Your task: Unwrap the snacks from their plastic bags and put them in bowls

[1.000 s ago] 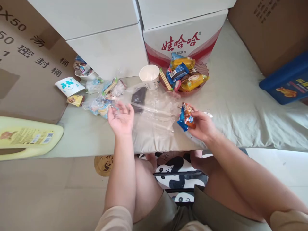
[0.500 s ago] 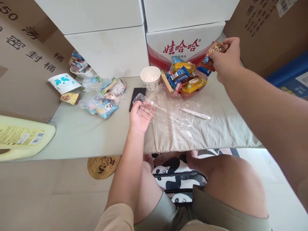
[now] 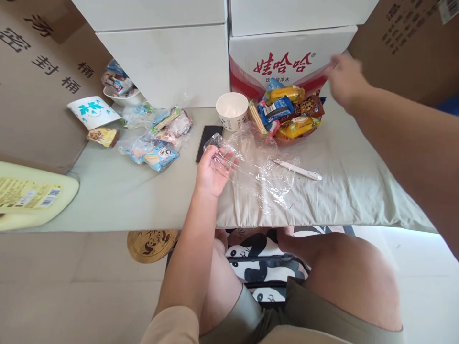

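Note:
My left hand (image 3: 217, 169), palm up with curled fingers, holds one end of a crumpled clear plastic bag (image 3: 256, 179) that spreads over the cloth to its right. To the right of and above a bowl (image 3: 287, 141) hangs my right hand (image 3: 347, 82), its fingers smeared by motion; no snack shows in it. The bowl is heaped with wrapped snacks, among them a brown cookie packet (image 3: 311, 105), yellow packets (image 3: 300, 127) and a blue packet (image 3: 277, 110). A white paper cup (image 3: 232, 112) stands at the bowl's left.
A white knife-like tool (image 3: 297, 169) lies by the bag, and a dark phone (image 3: 209, 139) behind my left hand. More snack packets (image 3: 161, 157), a tipped paper cup (image 3: 93, 112) and a yellow jug (image 3: 38, 196) are at left. White boxes (image 3: 165, 67) stand behind.
The brown cookie packet has left my right hand and now lies in the bowl. That hand has drawn away from it. My left hand keeps its hold on the bag. The view has shifted slightly.

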Available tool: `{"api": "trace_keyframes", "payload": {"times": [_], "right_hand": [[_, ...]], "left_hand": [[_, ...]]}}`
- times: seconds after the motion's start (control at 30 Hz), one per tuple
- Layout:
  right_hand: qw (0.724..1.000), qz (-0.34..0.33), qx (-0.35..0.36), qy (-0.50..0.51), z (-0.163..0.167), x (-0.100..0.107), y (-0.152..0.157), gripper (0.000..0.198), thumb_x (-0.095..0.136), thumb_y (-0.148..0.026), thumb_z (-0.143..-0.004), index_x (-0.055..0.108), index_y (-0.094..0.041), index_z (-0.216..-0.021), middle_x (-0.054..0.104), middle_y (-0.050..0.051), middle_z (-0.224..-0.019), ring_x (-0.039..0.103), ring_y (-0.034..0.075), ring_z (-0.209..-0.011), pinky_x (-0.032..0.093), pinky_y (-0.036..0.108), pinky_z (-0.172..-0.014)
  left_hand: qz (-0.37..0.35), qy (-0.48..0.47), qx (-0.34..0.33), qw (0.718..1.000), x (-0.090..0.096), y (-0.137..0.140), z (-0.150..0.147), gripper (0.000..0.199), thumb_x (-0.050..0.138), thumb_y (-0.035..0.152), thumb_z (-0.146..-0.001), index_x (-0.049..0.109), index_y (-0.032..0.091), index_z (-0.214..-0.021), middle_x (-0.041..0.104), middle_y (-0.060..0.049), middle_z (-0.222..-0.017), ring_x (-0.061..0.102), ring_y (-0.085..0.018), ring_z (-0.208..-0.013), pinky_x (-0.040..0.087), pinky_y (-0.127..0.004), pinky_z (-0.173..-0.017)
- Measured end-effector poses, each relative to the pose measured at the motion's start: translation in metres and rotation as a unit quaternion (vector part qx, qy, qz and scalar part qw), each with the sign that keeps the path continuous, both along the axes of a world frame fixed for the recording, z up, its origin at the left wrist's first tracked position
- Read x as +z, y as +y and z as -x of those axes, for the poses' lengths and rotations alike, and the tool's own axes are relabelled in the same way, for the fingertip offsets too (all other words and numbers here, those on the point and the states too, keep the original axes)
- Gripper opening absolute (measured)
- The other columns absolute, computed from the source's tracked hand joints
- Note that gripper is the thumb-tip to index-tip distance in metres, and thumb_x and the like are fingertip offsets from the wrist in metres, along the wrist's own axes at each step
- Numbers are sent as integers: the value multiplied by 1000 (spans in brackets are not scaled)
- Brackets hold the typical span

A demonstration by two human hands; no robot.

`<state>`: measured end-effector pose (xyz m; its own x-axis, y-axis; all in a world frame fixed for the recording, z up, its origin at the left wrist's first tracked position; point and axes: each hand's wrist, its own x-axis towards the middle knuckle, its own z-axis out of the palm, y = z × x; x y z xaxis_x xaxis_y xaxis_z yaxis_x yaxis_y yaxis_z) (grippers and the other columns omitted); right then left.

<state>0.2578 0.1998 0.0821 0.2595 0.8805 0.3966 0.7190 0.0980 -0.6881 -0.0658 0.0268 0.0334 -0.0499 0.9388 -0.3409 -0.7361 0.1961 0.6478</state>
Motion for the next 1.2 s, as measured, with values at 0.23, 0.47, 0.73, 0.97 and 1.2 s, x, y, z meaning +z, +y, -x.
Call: {"api": "trace_keyframes", "payload": {"times": [0.23,0.47,0.73,0.97,1.2], "right_hand": [[963,-49,182,193,58,-7,-158,20,62,-13,-80,61,-24,-97,68,7,-105,64,22,-104,46,42,-103],[812,209,350,418,103,-74,-220,85,89,-29,-62,49,-33,-137,63,4,-132,51,25,-138,40,47,-118],[806,176,175,537,96,-68,-219,21,74,-31,-78,56,-26,-87,47,-10,-63,47,7,-49,49,27,-60],[818,193,63,538,64,-71,-214,50,75,-40,-78,51,-35,-122,66,-6,-83,66,12,-64,52,27,-62],[854,171,105,480,53,-71,-219,87,72,-30,-77,31,-38,-153,67,-7,-75,61,15,-60,54,33,-64]], "left_hand": [[-22,14,-187,982,4,-12,5,34,73,42,-79,47,21,-74,72,-6,-99,75,-27,-87,54,-27,-47],[-8,72,-212,975,-8,-35,-6,59,80,70,-59,48,25,-76,71,-11,-108,72,-29,-90,27,-16,-31],[29,100,-113,988,-7,-23,0,34,71,54,-79,61,21,-82,76,-8,-96,75,-21,-91,59,-24,-59],[72,244,-183,950,-17,-19,-5,34,86,19,-64,71,16,-94,71,-1,-62,66,-11,-51,48,-15,-45],[0,309,30,950,-22,-5,-13,16,75,29,-80,68,20,-92,69,2,-60,61,-8,-43,40,-14,-39]]}}
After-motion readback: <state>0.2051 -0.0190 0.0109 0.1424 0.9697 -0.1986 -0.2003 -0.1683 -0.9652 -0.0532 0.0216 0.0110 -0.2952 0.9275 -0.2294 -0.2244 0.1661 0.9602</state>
